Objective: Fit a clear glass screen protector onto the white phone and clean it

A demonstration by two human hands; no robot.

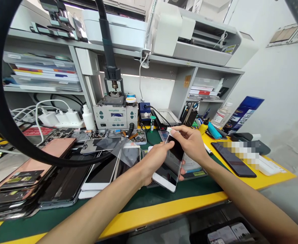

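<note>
A smartphone (169, 166) with a white lower edge and a dark screen is tilted in front of me, above the green mat. My left hand (156, 159) is wrapped round it, thumb over the screen and fingertips showing past its right edge. At the phone's upper end my right hand (192, 141) is closed, with thumb and fingers bent together on the white top corner. Whether a thin film or small part sits in those right fingers is too small to tell. Beneath the phone, partly hidden, lies a clear plastic item (192, 166).
Stacked phones and phone parts (60, 149) cover the left side, beside white-framed screens (100, 173). Behind stand a soldering station (117, 117) and a parts tray (141, 137). A black hose (1, 101) loops across the left. Another dark phone (234, 159) lies right, near a blue can (245, 113).
</note>
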